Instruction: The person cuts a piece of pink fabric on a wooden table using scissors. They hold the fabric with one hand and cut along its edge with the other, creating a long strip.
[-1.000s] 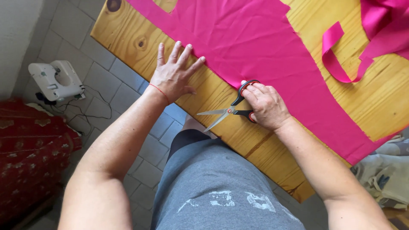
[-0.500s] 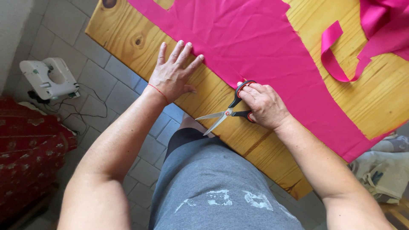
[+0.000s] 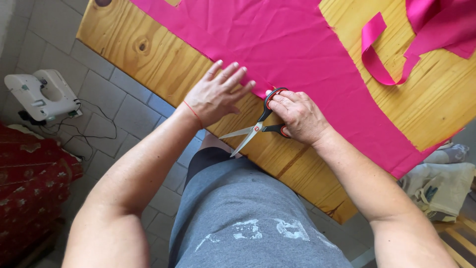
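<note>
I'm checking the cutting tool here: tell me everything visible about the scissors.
The scissors have silvery metal blades and black handles edged in red. The blades stand open, tips pointing off the wooden table's near edge. The right hand grips the handles beside the pink fabric; the left hand lies flat nearby, not touching them.

A wide sheet of pink fabric (image 3: 277,44) lies on the pale wooden table (image 3: 148,54), reaching its near edge. On that edge rest the left hand (image 3: 218,94) and, just right of it, the right hand (image 3: 300,116) with red-and-black-handled steel scissors (image 3: 255,130), blades overhanging the edge. A looped pink fabric strip (image 3: 379,49) lies toward the far right corner.
</note>
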